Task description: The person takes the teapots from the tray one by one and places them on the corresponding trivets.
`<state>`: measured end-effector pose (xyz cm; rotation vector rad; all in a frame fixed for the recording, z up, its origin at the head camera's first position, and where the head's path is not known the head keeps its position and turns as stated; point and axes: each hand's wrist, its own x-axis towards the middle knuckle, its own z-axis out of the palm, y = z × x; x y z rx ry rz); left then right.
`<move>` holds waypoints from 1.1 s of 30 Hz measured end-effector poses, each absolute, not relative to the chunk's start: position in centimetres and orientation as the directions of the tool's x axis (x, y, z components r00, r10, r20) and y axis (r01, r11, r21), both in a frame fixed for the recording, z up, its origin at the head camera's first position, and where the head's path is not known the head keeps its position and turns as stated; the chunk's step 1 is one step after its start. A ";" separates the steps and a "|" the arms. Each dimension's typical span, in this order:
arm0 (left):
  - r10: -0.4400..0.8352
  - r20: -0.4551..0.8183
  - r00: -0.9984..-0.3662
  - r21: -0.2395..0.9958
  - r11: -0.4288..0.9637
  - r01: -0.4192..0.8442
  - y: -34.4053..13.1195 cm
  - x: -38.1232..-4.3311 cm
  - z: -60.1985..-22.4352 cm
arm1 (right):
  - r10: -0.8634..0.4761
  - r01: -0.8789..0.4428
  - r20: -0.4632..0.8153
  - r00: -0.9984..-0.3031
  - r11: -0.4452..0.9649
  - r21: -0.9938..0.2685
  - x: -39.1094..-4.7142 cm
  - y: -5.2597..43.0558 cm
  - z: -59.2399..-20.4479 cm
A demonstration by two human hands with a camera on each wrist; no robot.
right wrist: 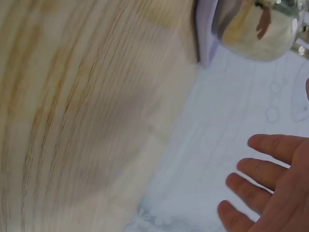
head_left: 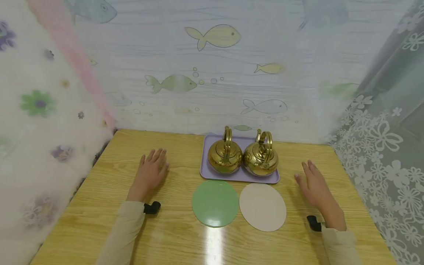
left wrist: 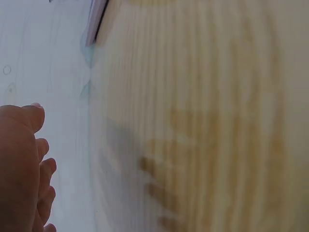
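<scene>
Two shiny brass kettles, one at the left and one at the right, stand side by side on a lilac tray at the back of the table. In front of the tray lie a green round mat and a pale pink round mat. My left hand is over the table left of the tray, fingers extended, holding nothing. To the right of the tray, my right hand has its fingers straight and spread, with nothing in it. The right wrist view shows part of the right kettle beyond the fingers.
The wooden table has light glaring off its front middle. Behind it hangs a fish-patterned curtain, with a flowered curtain on the left and a lacy grey one on the right. Black wrist mounts sit at both cuffs.
</scene>
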<state>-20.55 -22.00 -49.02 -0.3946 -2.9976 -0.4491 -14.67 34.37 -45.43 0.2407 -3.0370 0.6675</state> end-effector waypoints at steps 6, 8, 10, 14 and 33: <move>0.306 0.138 -0.942 0.258 0.907 0.333 -21.7 -19.6 -49.3 | -0.159 -0.160 0.038 -0.987 0.895 -0.417 -12.5 32.8 -43.7; 0.327 0.148 -0.933 0.250 0.901 0.356 -21.5 -19.4 -49.3 | -0.171 -0.173 0.042 -0.984 0.895 -0.411 -11.9 32.2 -43.2; 0.346 0.150 -0.926 0.251 0.893 0.374 -21.4 -19.3 -49.4 | -0.184 -0.187 0.045 -0.982 0.896 -0.403 -11.4 31.4 -42.9; 0.385 0.136 -0.913 0.268 0.873 0.408 -21.0 -19.1 -49.5 | -0.215 -0.227 0.076 -0.974 0.887 -0.402 -10.6 29.8 -42.7; 0.515 0.128 -0.847 0.320 0.787 0.527 -17.2 -20.5 -49.5 | -0.376 -0.527 0.372 -0.849 0.652 -0.545 -12.4 21.6 -44.4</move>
